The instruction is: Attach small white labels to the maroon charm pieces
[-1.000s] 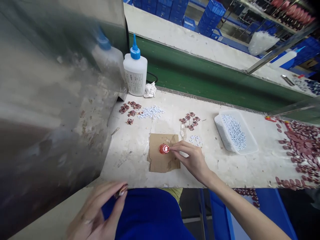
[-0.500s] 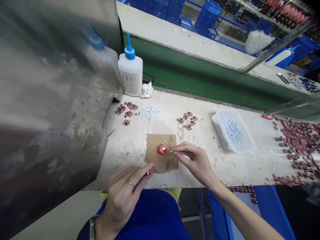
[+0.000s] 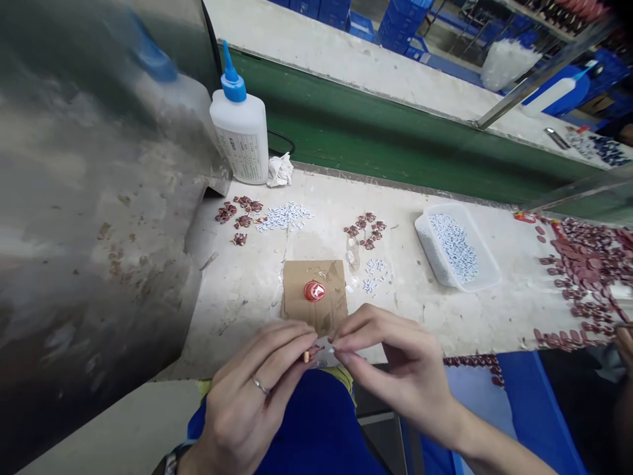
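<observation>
My left hand (image 3: pixel 262 382), with a ring on one finger, pinches a small brown piece (image 3: pixel 314 353) with a pale yellow end, low in front of the cardboard. My right hand (image 3: pixel 390 369) is closed in a pinch just to its right, holding a tiny white piece (image 3: pixel 331 349) at its fingertips. The two pieces are close together; whether they touch is hard to tell. Beyond the hands, a red glossy blob (image 3: pixel 314 291) lies on the cardboard square (image 3: pixel 297 303).
A white bottle with a blue nozzle (image 3: pixel 242 138) stands at the back left beside crumpled tissue (image 3: pixel 280 170). Brown pieces (image 3: pixel 366 229) and small white pieces (image 3: pixel 287 216) lie in groups. A clear tub (image 3: pixel 487 270) sits right. At the far right edge is another person's hand (image 3: pixel 626 346).
My right hand has moved from beside the red blob down toward my left hand, carrying the tiny white piece. My left hand has shifted slightly right. The camera view has shifted a little.
</observation>
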### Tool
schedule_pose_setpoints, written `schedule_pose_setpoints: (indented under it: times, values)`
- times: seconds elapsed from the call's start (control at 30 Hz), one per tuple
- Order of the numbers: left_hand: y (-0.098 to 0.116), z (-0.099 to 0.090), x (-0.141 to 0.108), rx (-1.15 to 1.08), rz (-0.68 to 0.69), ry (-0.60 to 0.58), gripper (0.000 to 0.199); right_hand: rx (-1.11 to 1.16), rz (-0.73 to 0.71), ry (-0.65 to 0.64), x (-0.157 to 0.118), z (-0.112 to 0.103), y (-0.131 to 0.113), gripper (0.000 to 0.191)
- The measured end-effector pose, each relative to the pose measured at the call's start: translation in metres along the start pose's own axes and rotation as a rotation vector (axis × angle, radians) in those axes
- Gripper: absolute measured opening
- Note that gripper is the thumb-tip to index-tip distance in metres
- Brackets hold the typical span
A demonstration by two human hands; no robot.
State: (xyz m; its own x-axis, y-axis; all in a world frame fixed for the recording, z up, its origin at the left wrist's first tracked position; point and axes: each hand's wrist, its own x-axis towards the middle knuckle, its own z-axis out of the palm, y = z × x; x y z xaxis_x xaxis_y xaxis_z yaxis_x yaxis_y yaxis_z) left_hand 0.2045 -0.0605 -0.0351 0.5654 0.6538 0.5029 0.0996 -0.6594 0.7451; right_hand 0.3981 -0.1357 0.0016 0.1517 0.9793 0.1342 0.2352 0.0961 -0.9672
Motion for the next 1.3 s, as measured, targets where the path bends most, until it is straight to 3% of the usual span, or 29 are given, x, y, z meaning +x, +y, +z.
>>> schedule_pose_setpoints:
  times: [0.3,0.67,0.83,0.97,1.17,1.3]
  values:
    - [0.009,-0.002,0.003,-0.132,-0.048,0.024,0.031,0.02,-0.023,-0.038,0.002,0.005,0.0,0.025]
    - [0.003,-0.002,-0.004,-0.068,-0.036,0.009,0.029,-0.032,-0.005,-0.077,0.003,0.004,0.003,0.018]
    - [0.004,0.0,0.0,-0.033,-0.042,0.023,0.026,-0.209,-0.109,-0.187,0.0,0.0,0.0,0.021]
    - [0.008,0.002,0.006,-0.066,-0.072,0.019,0.023,-0.292,-0.173,-0.185,0.001,-0.003,-0.003,0.023]
    - [0.008,0.004,0.01,-0.032,-0.036,0.033,0.022,-0.065,0.074,-0.123,0.008,-0.005,-0.004,0.028]
    - [0.005,0.003,0.0,0.088,-0.091,0.075,0.029,-0.009,0.185,-0.218,0.017,-0.002,0.0,0.011]
